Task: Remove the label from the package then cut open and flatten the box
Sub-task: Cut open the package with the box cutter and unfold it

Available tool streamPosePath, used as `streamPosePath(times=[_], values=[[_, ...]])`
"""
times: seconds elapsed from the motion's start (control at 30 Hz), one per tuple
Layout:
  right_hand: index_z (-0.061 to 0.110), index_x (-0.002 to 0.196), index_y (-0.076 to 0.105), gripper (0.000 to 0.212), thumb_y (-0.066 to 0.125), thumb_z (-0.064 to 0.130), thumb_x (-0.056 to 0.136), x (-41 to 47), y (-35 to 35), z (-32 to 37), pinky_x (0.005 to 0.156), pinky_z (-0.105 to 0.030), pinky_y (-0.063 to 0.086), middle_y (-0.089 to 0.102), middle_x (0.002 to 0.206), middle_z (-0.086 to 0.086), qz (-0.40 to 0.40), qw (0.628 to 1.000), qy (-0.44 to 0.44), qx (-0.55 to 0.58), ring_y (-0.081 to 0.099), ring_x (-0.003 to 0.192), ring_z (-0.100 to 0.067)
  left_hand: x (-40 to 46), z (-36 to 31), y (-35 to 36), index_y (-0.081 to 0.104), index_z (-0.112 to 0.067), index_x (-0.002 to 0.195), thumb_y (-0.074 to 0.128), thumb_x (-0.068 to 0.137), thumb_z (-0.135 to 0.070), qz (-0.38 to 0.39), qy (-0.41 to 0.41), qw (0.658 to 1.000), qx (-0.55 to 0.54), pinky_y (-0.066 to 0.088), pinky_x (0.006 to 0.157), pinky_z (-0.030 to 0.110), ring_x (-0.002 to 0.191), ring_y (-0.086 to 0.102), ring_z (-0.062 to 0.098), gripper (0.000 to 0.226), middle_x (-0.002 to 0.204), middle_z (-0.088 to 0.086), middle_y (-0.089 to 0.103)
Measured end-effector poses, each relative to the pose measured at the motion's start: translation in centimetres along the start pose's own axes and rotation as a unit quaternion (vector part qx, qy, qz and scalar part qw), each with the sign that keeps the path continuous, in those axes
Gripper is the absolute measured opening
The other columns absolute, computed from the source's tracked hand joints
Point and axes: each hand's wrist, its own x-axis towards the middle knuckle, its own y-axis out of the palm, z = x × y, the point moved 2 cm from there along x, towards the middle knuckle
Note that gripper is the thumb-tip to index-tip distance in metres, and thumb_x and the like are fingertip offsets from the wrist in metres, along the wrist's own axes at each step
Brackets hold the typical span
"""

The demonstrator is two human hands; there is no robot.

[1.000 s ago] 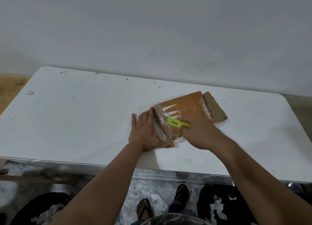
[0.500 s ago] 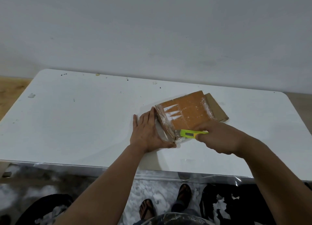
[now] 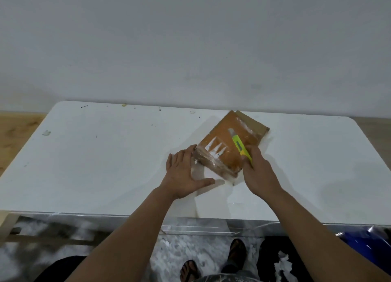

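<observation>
1. Toward the far right of our white counter [image 3: 105, 165] lies the flat orange-brown cardboard box [image 3: 228, 146], wrapped in clear plastic film and turned at an angle, with a plain grey-brown flap [image 3: 252, 123] showing at its far end.
2. White torn streaks mark the box's top near its left corner.
3. Our right hand [image 3: 259, 171] has its grip clenched around the yellow-green utility knife [image 3: 241, 148], whose short blade lies over the top of the box and points away from us.
4. Our left hand [image 3: 183, 173] rests flat on the counter, grip released, its straight fingertips touching the box's near-left corner.
5. Beyond the counter stands a pale grey wall [image 3: 190, 48].
6. Below the near edge we see our feet in dark sandals [image 3: 238, 250] on a mottled floor.
</observation>
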Motion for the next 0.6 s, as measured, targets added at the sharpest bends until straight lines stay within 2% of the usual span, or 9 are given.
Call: streamPosePath(times=[0.07,0.13,0.2,0.3,0.37,0.47,0.53,0.6], values=[[0.019,0.127,0.044,0.025,0.036,0.027,0.105,1.3,0.1,-0.4,0.049,-0.029,0.037,0.061,0.077,-0.002,-0.007,1.000,-0.014,-0.010,0.058,0.062,-0.017,-1.0,0.3,0.1,0.028,-0.029,0.149,0.058,0.075,-0.077,-0.040,0.040,0.998,0.002,0.024,0.118,0.049,0.136,0.032,0.017,0.093,0.144,-0.005,0.039],[0.017,0.128,0.045,0.026,0.037,0.026,0.104,2.5,0.0,-0.7,0.049,-0.028,0.034,0.060,0.076,-0.002,-0.011,0.999,-0.032,-0.026,0.056,0.061,-0.016,-2.0,0.4,0.1,0.044,-0.024,0.139,0.062,0.082,-0.063,-0.071,0.096,0.993,-0.002,0.036,0.110,0.045,0.131,0.036,0.015,0.071,0.140,-0.004,0.042],[0.016,0.128,0.046,0.027,0.039,0.025,0.104,3.6,-0.2,-0.9,0.050,-0.028,0.034,0.062,0.081,-0.004,-0.009,0.998,-0.052,-0.031,0.056,0.063,-0.015,-2.8,0.1,-0.2,0.055,-0.020,0.129,0.064,0.086,-0.049,-0.095,0.152,0.984,-0.002,0.038,0.109,0.042,0.134,0.035,0.017,0.053,0.141,0.000,0.044],[0.017,0.128,0.047,0.027,0.040,0.024,0.103,5.1,-0.5,-0.8,0.053,-0.026,0.035,0.062,0.085,-0.003,0.011,0.995,-0.089,-0.041,0.056,0.067,-0.011,-3.2,-0.5,-0.9,0.065,-0.016,0.114,0.065,0.090,-0.030,-0.100,0.239,0.966,0.026,0.027,0.118,0.035,0.143,0.030,0.015,0.028,0.147,0.005,0.048],[0.018,0.128,0.046,0.026,0.040,0.024,0.103,6.1,-0.5,-0.7,0.053,-0.025,0.035,0.061,0.084,0.000,0.027,0.991,-0.117,-0.059,0.055,0.068,-0.008,-3.0,-0.6,-1.3,0.067,-0.015,0.111,0.066,0.091,-0.020,-0.108,0.272,0.954,0.071,0.029,0.119,0.035,0.139,0.039,0.022,0.021,0.142,0.007,0.055],[0.017,0.130,0.046,0.028,0.039,0.024,0.104,7.5,-0.3,-0.4,0.054,-0.024,0.034,0.059,0.082,0.001,0.042,0.982,-0.159,-0.091,0.055,0.068,-0.013,-1.9,-0.5,-2.1,0.067,-0.011,0.119,0.071,0.090,-0.015,-0.122,0.264,0.947,0.135,0.047,0.102,0.043,0.120,0.055,0.029,0.030,0.125,0.007,0.064],[0.018,0.131,0.046,0.029,0.039,0.025,0.104,8.5,0.1,-0.2,0.055,-0.025,0.035,0.060,0.084,0.001,0.052,0.975,-0.185,-0.109,0.056,0.071,-0.021,-0.9,-0.9,-2.7,0.071,-0.013,0.117,0.074,0.087,-0.016,-0.128,0.280,0.934,0.179,0.050,0.092,0.042,0.106,0.057,0.029,0.030,0.114,0.008,0.066],[0.018,0.130,0.046,0.029,0.039,0.024,0.103,9.2,0.4,0.3,0.062,-0.031,0.040,0.063,0.090,-0.002,0.058,0.969,-0.210,-0.120,0.059,0.079,-0.025,0.0,-1.4,-3.1,0.076,-0.019,0.105,0.069,0.089,-0.024,-0.140,0.303,0.919,0.208,0.047,0.094,0.043,0.099,0.056,0.027,0.018,0.103,0.005,0.065]])
